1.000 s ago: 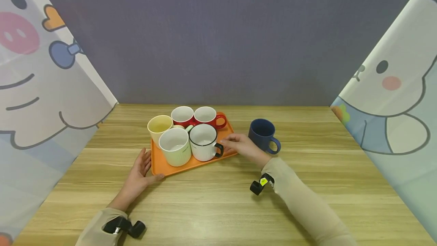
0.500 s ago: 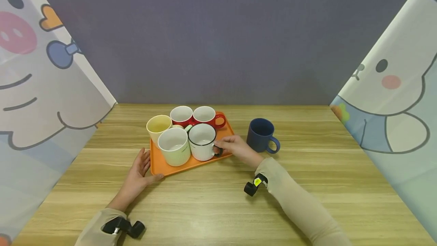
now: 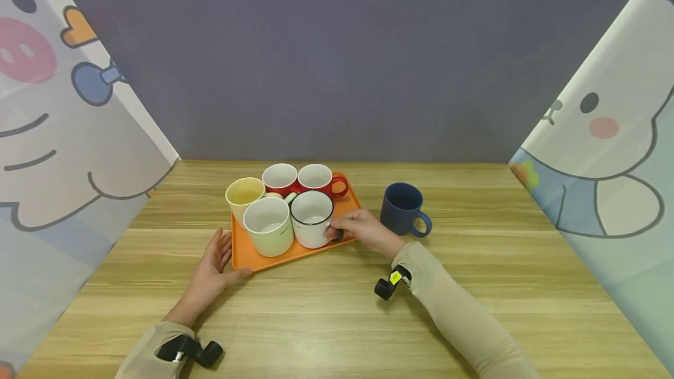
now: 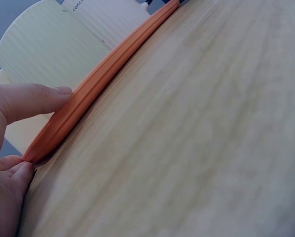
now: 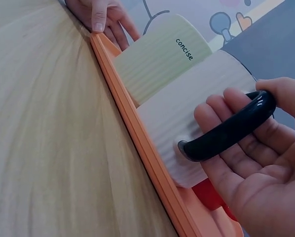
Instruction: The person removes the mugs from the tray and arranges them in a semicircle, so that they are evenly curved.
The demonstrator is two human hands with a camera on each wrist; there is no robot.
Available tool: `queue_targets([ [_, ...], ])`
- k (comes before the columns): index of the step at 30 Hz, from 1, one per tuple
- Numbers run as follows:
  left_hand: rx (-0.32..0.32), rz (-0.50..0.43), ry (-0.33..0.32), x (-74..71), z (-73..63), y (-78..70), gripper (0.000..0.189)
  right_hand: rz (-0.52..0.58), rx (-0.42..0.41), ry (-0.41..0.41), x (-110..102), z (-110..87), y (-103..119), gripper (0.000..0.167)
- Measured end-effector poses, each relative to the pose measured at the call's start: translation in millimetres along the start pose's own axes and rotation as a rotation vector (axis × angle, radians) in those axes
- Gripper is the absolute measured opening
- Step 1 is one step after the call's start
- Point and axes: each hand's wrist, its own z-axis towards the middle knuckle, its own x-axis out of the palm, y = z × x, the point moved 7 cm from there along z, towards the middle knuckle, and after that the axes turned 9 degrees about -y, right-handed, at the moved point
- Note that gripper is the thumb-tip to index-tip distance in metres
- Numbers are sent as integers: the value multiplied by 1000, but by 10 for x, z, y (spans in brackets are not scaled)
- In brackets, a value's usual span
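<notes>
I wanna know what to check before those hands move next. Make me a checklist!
1. Right hand on the black handle of the white mug: ok, curled round it.
2. Left hand at the orange tray: ok, touching its corner.
3. White mug upright: ok.
4. Space beside the white mug: not ok, the green mug is right next to it.
5. Blue mug clear of the right hand: cannot tell, close in the head view.

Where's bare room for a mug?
Bare table right of the blue mug, and between the sleeves in front of the orange tray. Crowded: the tray, holding five mugs, and its gap to the blue mug, partly crossed by the right hand.
</notes>
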Motion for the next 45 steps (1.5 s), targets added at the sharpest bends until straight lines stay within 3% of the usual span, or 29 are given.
queue_targets([
  [8, -12, 2, 1, -17, -9, 17, 117, -1, -1, 32, 14, 22, -20, 31],
  [35, -10, 5, -1, 11, -21, -12, 115, 50, 8, -52, 6, -56, 8, 33],
  [45, -7, 2, 2, 9, -19, -18, 115, 72, -13, -49, -53, -115, 160, 32],
])
